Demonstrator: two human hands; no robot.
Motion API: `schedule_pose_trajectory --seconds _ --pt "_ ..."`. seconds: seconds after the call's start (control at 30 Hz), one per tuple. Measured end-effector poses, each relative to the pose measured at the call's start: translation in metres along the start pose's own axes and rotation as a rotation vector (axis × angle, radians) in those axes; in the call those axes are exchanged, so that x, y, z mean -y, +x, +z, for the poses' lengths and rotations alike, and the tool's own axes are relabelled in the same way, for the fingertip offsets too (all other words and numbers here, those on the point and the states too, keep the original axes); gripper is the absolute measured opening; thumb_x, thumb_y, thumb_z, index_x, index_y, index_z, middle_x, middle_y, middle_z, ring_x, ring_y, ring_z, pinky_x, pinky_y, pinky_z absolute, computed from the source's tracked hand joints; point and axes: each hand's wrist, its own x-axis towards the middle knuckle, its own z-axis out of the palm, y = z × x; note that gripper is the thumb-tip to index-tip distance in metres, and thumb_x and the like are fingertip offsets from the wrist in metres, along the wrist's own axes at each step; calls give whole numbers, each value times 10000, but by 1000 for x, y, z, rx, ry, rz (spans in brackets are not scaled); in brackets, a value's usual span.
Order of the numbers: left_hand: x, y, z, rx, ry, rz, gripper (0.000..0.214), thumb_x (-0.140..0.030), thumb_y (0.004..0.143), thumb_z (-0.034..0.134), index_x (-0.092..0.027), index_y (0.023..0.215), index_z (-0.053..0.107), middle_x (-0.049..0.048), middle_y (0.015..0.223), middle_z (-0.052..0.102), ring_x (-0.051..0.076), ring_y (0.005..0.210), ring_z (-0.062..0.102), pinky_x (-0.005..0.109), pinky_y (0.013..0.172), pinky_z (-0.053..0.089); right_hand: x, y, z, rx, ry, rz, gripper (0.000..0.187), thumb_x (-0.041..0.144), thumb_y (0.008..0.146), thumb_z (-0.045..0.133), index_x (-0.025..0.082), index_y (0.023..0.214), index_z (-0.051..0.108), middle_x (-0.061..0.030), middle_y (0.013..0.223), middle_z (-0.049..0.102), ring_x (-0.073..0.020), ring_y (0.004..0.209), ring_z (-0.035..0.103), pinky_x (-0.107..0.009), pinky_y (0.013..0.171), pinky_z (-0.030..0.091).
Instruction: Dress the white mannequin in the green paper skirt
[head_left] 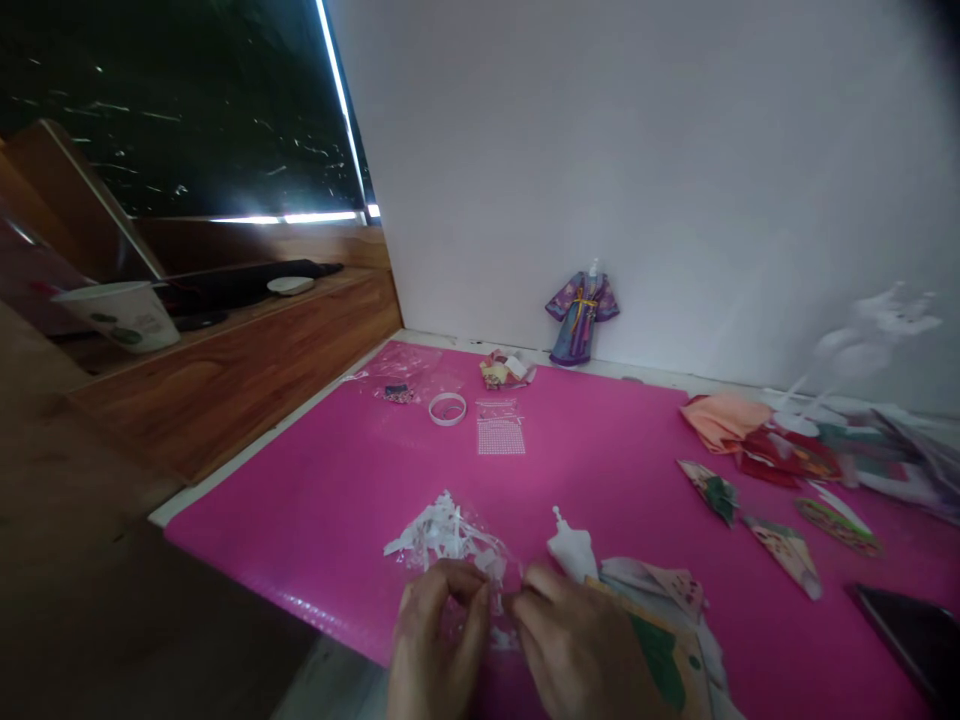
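Observation:
My left hand (441,635) is closed in a pinch, thumb against forefinger, at the near edge of the table. Close beside it, my right hand (574,640) has its fingers curled together. What they grip is too small and blurred to name. Just beyond my left hand lies a heap of white scraps (442,528), with clear film around it. A small white dress-form torso (572,549) shows past my right hand. Pale cloth (649,580) and a tan piece with a green patch (664,655) lie right of that hand, which partly covers them.
A pink mat (360,480) covers the table. On it are a tape ring (448,409), a sheet of tiny pearls (501,436), a crumpled fabric piece (504,370) and fabric cutouts (784,555). A doll-size purple robe (576,315) stands by the wall; a paper cup (124,318) sits left.

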Motion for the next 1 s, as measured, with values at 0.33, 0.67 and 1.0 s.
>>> schedule_pose_trajectory --seconds 0.33,0.67,1.0 --pt "8 -4 3 7 21 73 136 -229 878 577 -219 744 600 25 778 687 183 731 655 280 670 525 0 -4 4 -45 115 1 254 7 757 453 216 653 552 28 618 608 -136 553 582 -271 525 316" --pt "-1 -6 3 13 9 37 131 -229 886 573 -224 758 601 16 797 684 187 760 652 303 705 506 -2 -5 -2 -19 72 12 275 24 799 419 211 679 580 -5 657 605 -160 578 580 -283 516 332" --pt "-1 -9 5 14 32 49 110 -191 873 579 -226 769 592 6 790 687 187 755 650 310 702 498 -9 -10 -1 29 144 107 218 70 833 428 224 752 561 7 705 588 -152 571 585 -274 517 340"
